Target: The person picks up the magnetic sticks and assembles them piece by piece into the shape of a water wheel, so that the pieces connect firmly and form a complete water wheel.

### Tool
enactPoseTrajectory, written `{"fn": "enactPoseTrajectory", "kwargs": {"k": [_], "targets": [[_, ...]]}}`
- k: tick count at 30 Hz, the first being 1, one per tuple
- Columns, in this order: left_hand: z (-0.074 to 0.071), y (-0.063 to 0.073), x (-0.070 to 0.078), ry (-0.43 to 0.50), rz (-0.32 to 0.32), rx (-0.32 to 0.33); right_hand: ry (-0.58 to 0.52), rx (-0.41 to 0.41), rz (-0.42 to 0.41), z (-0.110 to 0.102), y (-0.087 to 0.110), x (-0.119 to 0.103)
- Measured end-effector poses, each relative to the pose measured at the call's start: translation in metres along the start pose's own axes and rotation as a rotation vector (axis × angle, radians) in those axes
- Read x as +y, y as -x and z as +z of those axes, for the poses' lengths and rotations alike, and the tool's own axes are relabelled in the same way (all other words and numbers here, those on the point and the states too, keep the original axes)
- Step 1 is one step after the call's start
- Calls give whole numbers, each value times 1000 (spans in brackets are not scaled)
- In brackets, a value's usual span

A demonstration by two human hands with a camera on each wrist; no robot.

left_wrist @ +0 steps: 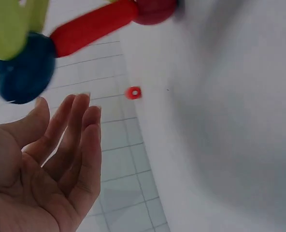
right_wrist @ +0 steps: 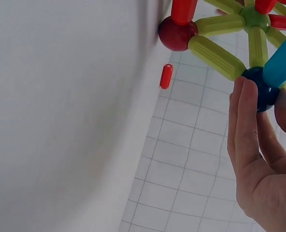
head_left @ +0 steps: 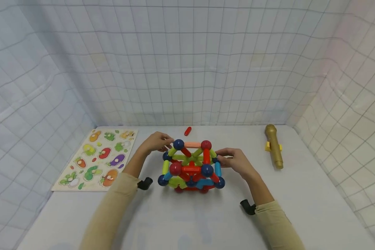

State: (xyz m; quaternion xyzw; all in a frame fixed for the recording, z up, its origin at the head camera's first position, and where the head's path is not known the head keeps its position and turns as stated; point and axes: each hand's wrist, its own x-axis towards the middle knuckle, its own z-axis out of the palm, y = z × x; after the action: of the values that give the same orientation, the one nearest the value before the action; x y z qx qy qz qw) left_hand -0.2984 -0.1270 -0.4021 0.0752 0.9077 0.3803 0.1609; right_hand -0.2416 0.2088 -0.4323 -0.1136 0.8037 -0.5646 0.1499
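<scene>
A toy structure of coloured rods and balls (head_left: 190, 169) stands on the white table (head_left: 187, 222) between the two hands. My right hand (head_left: 237, 161) is at its right side. In the right wrist view, its fingers and thumb pinch a blue corner ball (right_wrist: 264, 92), which joins a light blue rod (right_wrist: 282, 60) and yellow-green rods. My left hand (head_left: 157, 141) is beside the left side of the structure. A gap shows in the left wrist view between its relaxed, bent fingers and the nearest blue ball (left_wrist: 24, 70); the palm holds nothing.
A loose red rod (head_left: 188, 131) lies behind the structure. On the left lies a vegetable picture board (head_left: 93, 186). A gold knobbed stick (head_left: 274, 147) lies at the right over a yellow piece (head_left: 267, 146). White grid-lined curtains (head_left: 190, 80) enclose the back and sides.
</scene>
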Motion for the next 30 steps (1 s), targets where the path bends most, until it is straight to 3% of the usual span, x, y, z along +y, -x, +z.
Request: {"fn": "enactPoseTrajectory", "kwargs": {"k": [3,6,11,15,19,23,28,30], "targets": [[1,-40,5,-165,-26,17,3,-9,-3,0,0,-2],[8,-71,6,-306,-68,33,2,-14,6,3,0,-3],[22,-105,10,-444,-92,59,-6,-23,5,6,-2,-3],[36,-127,22,-500,-17,137,9,32,17,0,0,-1],[50,-127,25,-531,13,152,25,37,34,-1,9,3],[51,-123,18,-573,16,117,28,15,19,2,12,5],[29,-107,6,-528,38,56,31,42,13,3,7,0],[16,-93,-1,-402,21,20,28,44,17,3,5,-4]]}}
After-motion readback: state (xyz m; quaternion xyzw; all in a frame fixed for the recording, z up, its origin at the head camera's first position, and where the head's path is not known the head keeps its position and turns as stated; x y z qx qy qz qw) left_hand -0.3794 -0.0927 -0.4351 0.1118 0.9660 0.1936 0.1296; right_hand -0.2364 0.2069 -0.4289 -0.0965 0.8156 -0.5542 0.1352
